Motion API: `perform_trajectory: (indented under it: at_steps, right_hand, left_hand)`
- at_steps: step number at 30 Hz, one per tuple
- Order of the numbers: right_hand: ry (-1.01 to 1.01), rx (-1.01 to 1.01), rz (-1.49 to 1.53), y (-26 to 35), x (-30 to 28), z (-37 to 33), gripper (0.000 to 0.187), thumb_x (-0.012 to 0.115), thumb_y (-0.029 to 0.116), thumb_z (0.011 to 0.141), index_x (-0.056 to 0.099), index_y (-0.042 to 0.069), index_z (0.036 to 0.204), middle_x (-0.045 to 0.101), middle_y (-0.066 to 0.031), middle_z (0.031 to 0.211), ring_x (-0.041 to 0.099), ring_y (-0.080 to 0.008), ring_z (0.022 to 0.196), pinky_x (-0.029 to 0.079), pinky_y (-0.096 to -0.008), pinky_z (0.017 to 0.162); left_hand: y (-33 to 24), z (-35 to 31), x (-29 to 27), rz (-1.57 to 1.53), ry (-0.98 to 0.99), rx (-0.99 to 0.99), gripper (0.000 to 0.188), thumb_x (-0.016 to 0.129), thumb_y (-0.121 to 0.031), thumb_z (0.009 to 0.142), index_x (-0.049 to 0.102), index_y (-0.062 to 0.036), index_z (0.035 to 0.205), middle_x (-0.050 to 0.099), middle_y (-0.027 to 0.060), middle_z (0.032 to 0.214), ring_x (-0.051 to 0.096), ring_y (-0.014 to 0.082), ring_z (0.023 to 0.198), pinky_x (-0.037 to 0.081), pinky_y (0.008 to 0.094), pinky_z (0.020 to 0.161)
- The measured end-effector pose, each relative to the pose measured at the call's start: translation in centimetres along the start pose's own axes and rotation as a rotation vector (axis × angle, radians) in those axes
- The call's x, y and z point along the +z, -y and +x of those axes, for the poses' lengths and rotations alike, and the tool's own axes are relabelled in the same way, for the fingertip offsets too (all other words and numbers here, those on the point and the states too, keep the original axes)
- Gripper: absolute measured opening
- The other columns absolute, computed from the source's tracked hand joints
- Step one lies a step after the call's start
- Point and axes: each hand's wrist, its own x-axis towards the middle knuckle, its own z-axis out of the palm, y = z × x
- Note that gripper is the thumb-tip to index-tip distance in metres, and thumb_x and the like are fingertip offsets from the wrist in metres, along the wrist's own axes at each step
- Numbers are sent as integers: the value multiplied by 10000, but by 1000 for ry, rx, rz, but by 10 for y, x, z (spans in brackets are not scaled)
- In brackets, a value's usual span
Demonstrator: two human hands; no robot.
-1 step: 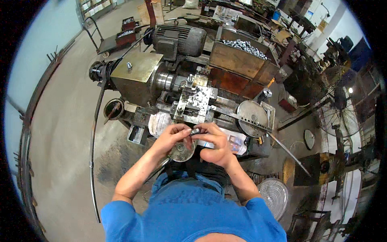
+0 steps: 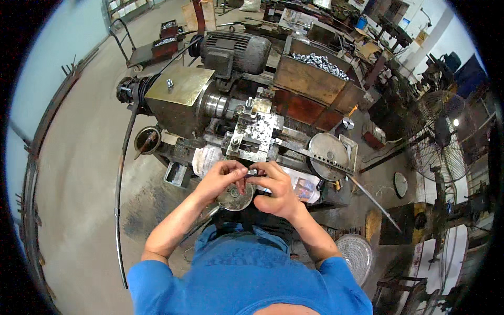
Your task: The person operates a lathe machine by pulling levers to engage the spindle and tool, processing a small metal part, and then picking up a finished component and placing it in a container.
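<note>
Between the fingertips of both hands is a small, shiny metal part, short and roughly cylindrical; the fingers cover some of it. My left hand pinches its left end, and my right hand grips it from the other side with bent fingers. Just beyond the hands stands the lathe-like machine, whose metal tool slide is strewn with dark chips. Below my left hand shows a round metal handwheel, partly hidden by the fingers.
A large motor sits behind the brass-coloured headstock cover. To its right, a rusty metal bin holds many small shiny parts. A round metal disc and a long bar lie right. A standing fan is farther right.
The view has shifted slightly. Both hands keep hold of the small metal part, with hardly any movement of the fingers.
</note>
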Motion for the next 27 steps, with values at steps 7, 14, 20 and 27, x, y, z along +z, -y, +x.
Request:
perform_trajectory:
  at_steps: [7, 14, 20, 27]
  right_hand:
    - [288, -52, -224, -13, 14, 38, 225, 611, 157, 551, 633, 34, 738, 567, -148, 887, 546, -315, 794, 459, -386, 703]
    - [291, -2, -648, -90, 32, 155, 197, 625, 169, 548, 603, -14, 618, 597, -169, 763, 558, -328, 815, 476, -402, 729]
    - [342, 150, -691, -135, 65, 175, 214, 619, 145, 549, 636, -18, 686, 607, -179, 806, 557, -337, 878, 472, -383, 791]
    - [357, 118, -771, -130, 72, 168, 229, 610, 159, 556, 632, -27, 687, 598, -190, 850, 543, -341, 885, 459, -378, 804]
  left_hand:
    - [-11, -4, -18, 670, -204, 149, 142, 596, -119, 807, 587, 14, 854, 598, 37, 700, 568, 100, 624, 468, 255, 600]
    - [-52, -87, -118, 1104, -752, 183, 381, 617, -153, 749, 543, -16, 1096, 572, 123, 646, 538, 203, 559, 424, 339, 538]
    - [-42, -206, -186, 1474, -1096, -307, 407, 637, -220, 739, 550, -62, 1104, 599, 150, 680, 588, 315, 661, 451, 395, 596]
    - [15, -229, -190, 974, -1100, -394, 333, 671, -232, 717, 558, 9, 918, 575, 179, 658, 571, 348, 644, 442, 405, 584]
